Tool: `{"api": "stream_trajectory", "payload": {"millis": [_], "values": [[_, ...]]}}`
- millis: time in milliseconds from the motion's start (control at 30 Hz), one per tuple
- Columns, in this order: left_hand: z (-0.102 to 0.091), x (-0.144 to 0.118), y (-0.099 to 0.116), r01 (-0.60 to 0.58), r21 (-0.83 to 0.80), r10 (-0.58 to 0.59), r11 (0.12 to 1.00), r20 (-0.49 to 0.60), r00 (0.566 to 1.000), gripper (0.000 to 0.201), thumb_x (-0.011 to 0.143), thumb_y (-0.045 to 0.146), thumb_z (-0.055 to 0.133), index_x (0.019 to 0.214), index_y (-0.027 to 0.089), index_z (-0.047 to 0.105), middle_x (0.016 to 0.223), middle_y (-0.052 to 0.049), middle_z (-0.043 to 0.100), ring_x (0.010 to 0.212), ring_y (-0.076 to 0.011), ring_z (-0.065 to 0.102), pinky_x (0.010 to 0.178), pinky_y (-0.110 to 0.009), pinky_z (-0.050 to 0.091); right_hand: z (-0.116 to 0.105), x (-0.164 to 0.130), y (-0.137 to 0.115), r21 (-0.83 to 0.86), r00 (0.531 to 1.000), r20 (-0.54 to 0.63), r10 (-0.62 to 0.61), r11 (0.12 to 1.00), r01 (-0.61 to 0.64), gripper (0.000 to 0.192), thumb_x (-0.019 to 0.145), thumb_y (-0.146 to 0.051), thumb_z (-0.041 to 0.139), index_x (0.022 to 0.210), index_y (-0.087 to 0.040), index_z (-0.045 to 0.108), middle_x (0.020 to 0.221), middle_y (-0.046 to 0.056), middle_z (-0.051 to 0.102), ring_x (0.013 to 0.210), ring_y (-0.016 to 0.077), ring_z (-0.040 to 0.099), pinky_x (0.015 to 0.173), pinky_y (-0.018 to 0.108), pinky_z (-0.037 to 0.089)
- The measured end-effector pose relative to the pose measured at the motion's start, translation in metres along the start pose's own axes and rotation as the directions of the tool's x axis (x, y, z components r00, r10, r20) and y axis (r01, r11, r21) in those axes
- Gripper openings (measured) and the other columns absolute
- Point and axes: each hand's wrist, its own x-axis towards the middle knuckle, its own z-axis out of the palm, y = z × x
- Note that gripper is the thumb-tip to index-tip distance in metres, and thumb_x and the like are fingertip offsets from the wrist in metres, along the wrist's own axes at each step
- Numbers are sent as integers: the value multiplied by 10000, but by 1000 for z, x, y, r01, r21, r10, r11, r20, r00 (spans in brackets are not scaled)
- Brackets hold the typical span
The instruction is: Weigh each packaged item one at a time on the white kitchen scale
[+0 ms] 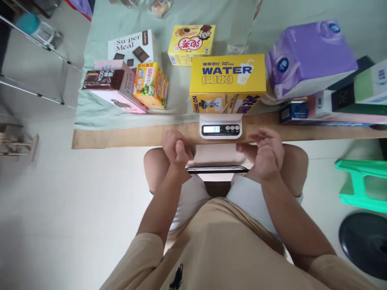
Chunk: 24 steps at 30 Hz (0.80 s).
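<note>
A yellow box marked WATER (227, 76) sits on a white kitchen scale (221, 135) at the table's front edge. The scale's small display is lit, but its digits are hard to read. My left hand (175, 150) is by the edge to the left of the scale, fingers curled in and nothing visible in them. To the right of the scale is my right hand (268, 154), its fingers loosely bent and somewhat apart, also holding nothing. Neither hand touches the box or the scale.
Left on the cloth-covered table (181, 117) stand a Super Meal box (136, 46), a pink cocoa box (121, 86), an orange box (151, 85) and a yellow snack box (192, 44). On the right are a purple tissue pack (311, 56) and several cartons. A green stool (356, 185) stands on the floor.
</note>
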Motion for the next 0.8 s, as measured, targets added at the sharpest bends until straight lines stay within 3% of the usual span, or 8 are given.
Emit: {"api": "stream_trajectory", "payload": {"millis": [67, 133, 233, 367, 500, 633, 800], "values": [[6, -6, -1, -54, -24, 55, 998, 35, 998, 597, 947, 763, 466, 655, 244, 520, 656, -22, 537, 689, -198, 560, 716, -390, 507, -4, -10, 9, 21, 998, 25, 49, 999, -50, 448, 892, -633, 611, 1022, -207, 657, 733, 29, 653, 652, 158, 652, 604, 302, 547], [15, -9, 0, -81, -48, 84, 996, 78, 993, 571, 968, 693, 487, 620, 242, 513, 602, -9, 518, 599, -168, 508, 639, -361, 455, -1, -15, 17, 33, 993, 67, 95, 995, -98, 481, 902, -677, 554, 842, -203, 604, 533, -29, 461, 452, 109, 448, 458, 243, 353], [26, -7, 3, -83, -73, 89, 994, 96, 991, 455, 988, 513, 483, 626, 242, 527, 595, -12, 539, 574, -162, 505, 611, -345, 435, 13, -15, 25, 24, 980, 138, 142, 989, -147, 565, 887, -751, 534, 744, -204, 555, 490, -40, 380, 423, 88, 358, 444, 235, 258], [24, 3, 6, -44, -92, 46, 995, 17, 999, 240, 913, 258, 480, 682, 238, 544, 679, -30, 585, 687, -175, 568, 684, -339, 465, 27, -15, 29, -4, 955, 238, 178, 983, -182, 591, 876, -766, 538, 744, -193, 587, 514, -20, 433, 467, 90, 379, 482, 243, 287], [17, 8, 8, -10, -105, 8, 994, -25, 1000, 226, 814, 147, 507, 605, 221, 467, 612, -14, 494, 634, -157, 504, 653, -325, 424, 33, -21, 29, -22, 920, 335, 204, 978, -209, 566, 886, -730, 550, 763, -182, 626, 526, -17, 449, 491, 94, 385, 506, 249, 306], [16, 6, 9, 0, -125, -1, 992, -6, 1000, 343, 876, 235, 532, 550, 219, 429, 531, -2, 390, 547, -142, 414, 582, -323, 374, 37, -25, 28, -37, 888, 402, 223, 973, -227, 554, 900, -709, 563, 796, -174, 664, 547, -13, 463, 517, 99, 403, 528, 255, 324], [22, 6, 11, 17, -131, -16, 991, 4, 1000, 609, 1048, 591, 465, 561, 227, 460, 523, 3, 415, 509, -128, 414, 545, -316, 386, 41, -26, 28, -39, 872, 435, 225, 972, -231, 555, 912, -707, 551, 814, -173, 666, 560, -16, 465, 525, 98, 402, 544, 258, 328]]}}
